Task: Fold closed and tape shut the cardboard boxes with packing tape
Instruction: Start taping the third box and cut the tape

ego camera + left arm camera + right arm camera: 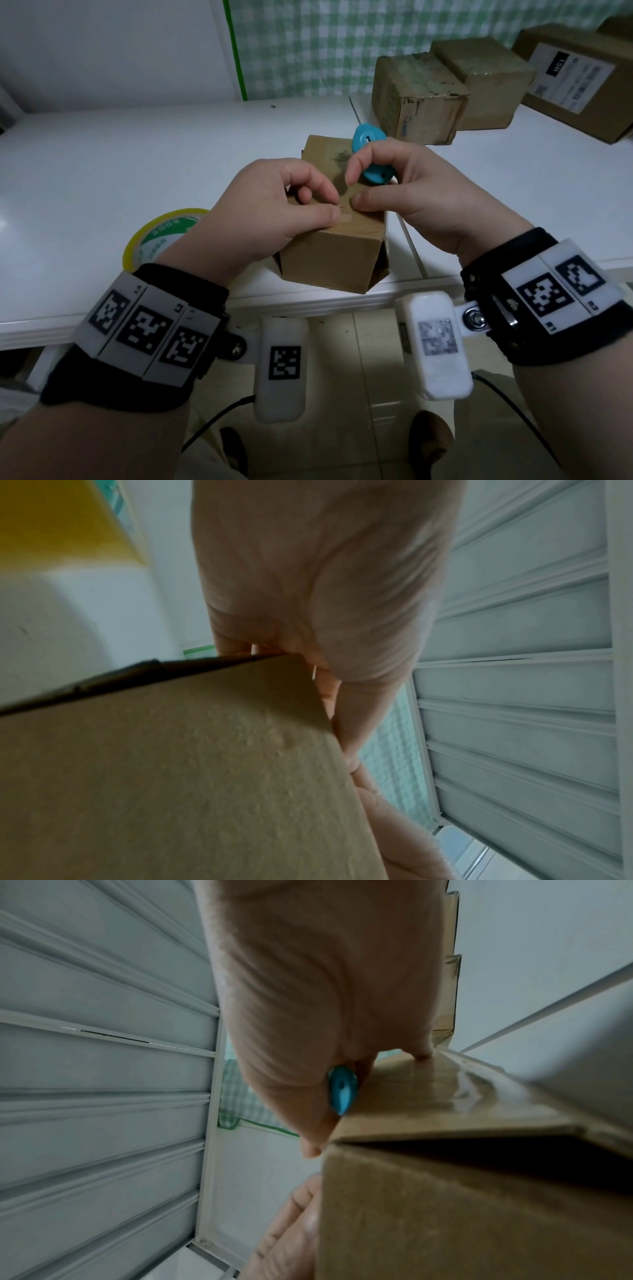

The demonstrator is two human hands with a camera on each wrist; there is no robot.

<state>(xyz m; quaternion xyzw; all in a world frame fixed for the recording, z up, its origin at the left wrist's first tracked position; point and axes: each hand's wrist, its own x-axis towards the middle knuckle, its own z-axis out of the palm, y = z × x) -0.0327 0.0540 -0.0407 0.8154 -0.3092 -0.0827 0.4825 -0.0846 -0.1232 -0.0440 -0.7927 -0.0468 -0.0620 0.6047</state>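
Pressing tape flat on the small box [337, 246], my left hand [270, 209] pinches it; my right hand [407, 192] grips a blue cutter [368, 144]. Near end flaps look untaped.

Brown cardboard box [335, 253] at centre. Blue plastic cutter [368, 147] at 12 o'clock of it. Tape roll [150, 240], yellow rim, green-and-white label, at 9 o'clock. White table [137, 164]. Green-and-white checked curtain [342, 41] at 12 o'clock. Brown boxes [418, 99] at 2 o'clock, one with white label [568, 78]. Black wristbands [171, 291] with black-and-white square markers.
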